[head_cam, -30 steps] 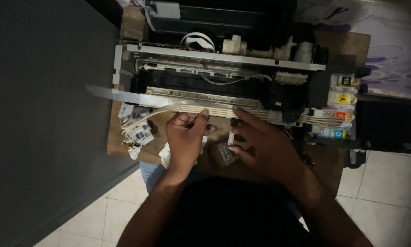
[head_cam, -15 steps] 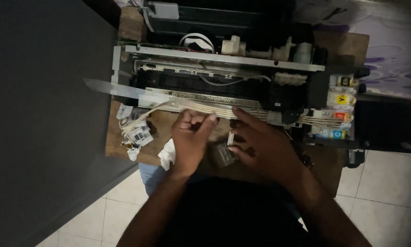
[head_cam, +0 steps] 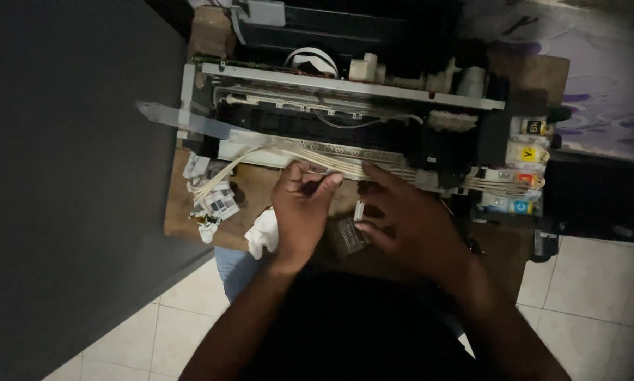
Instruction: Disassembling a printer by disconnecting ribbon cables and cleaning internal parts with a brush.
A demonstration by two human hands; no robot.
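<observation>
Wooden worktop carries opened printer. Left hand, grip pinching tube bundle at printer's front edge; right hand, fingers spread, rests beside it, thumb on small grey part.

Both forearms reach forward and converge. The left hand is curled, its thumb and fingertips pinched together at the top. The right hand lies flatter, fingers extended leftward, its fingertips just beside the left knuckles.
</observation>
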